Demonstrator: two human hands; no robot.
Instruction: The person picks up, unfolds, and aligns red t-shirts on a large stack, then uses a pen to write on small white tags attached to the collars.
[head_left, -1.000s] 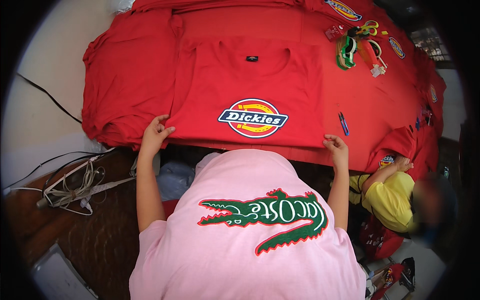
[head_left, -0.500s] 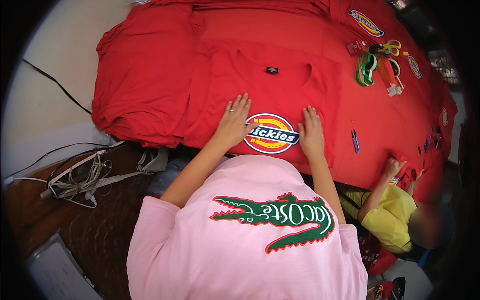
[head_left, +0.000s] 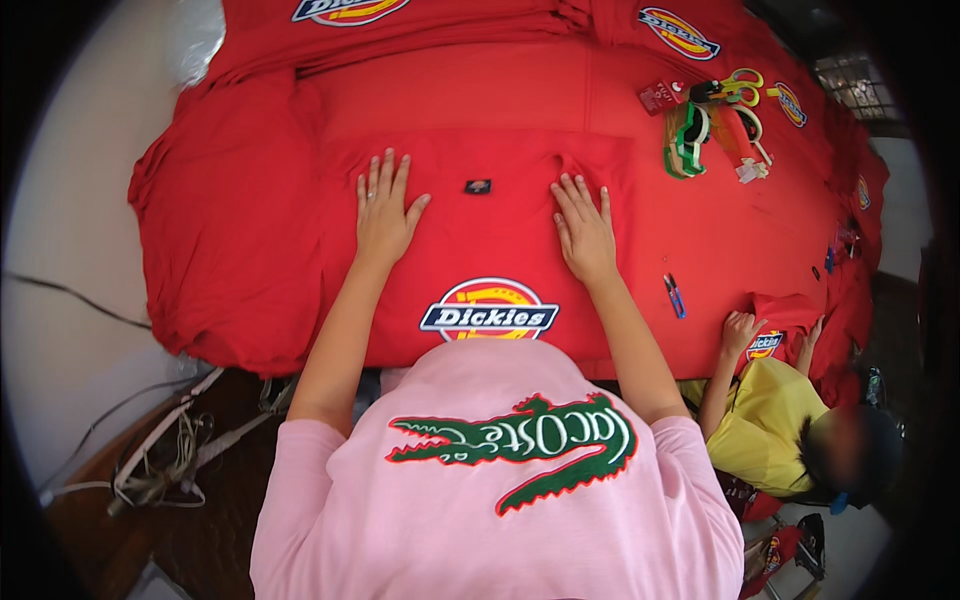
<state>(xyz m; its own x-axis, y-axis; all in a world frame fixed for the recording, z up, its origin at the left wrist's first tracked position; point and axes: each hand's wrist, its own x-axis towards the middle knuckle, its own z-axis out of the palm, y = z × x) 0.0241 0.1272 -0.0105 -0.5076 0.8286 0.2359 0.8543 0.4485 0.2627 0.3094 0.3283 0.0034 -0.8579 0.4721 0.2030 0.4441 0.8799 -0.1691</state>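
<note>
A red T-shirt [head_left: 470, 240] with an oval chest print lies spread on the red-covered table in front of me, its neck on the far side. Flat on its left shoulder area rests my left hand [head_left: 385, 215], fingers stretched out and a ring on one. My right hand [head_left: 584, 232] lies on the right shoulder area beside the neckline, fingers extended. Between the two hands sits the small dark neck label [head_left: 478, 187]. Neither hand grips anything.
Piled red shirts [head_left: 225, 220] lie on the left. At the right are a green tape dispenser [head_left: 686, 140], yellow-handled scissors [head_left: 741, 87] and blue thread snips [head_left: 676, 296]. A co-worker in yellow [head_left: 775, 420] handles a red garment. Tangled cables [head_left: 165, 460] hang at lower left.
Both hands have slid away from me, from beside the chest print up to the shirt's neck area. They are farther apart, and the view has shifted.
</note>
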